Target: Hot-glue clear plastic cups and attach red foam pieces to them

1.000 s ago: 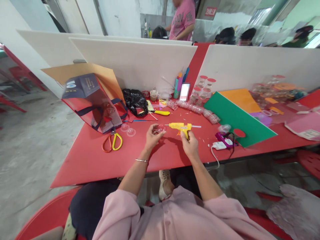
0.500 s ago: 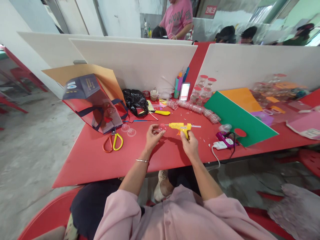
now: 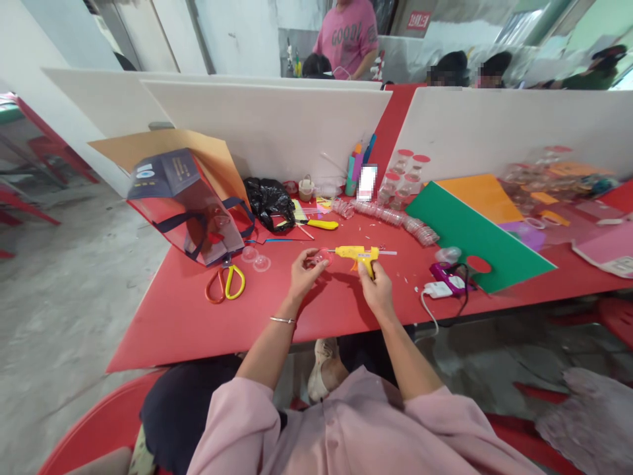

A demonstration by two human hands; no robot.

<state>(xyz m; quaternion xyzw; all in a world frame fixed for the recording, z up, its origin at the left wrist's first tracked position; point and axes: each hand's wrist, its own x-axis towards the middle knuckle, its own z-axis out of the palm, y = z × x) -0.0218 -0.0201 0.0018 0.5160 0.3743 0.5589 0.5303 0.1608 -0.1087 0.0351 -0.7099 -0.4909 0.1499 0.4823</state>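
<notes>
Gluing seems the step: above the tabletop (image 3: 182, 330), the left hand (image 3: 304, 272) pinches a clear plastic piece (image 3: 324, 256), the right hand (image 3: 376, 284) grips a yellow glue gun (image 3: 352, 253), tip contact unclear, and steady aim is called for.

Beyond the white boards (image 3: 267, 125), a co-worker (image 3: 366, 63) has moved left within the past second, turning the pink shirt's (image 3: 341, 54) lettered front into fuller view.
</notes>
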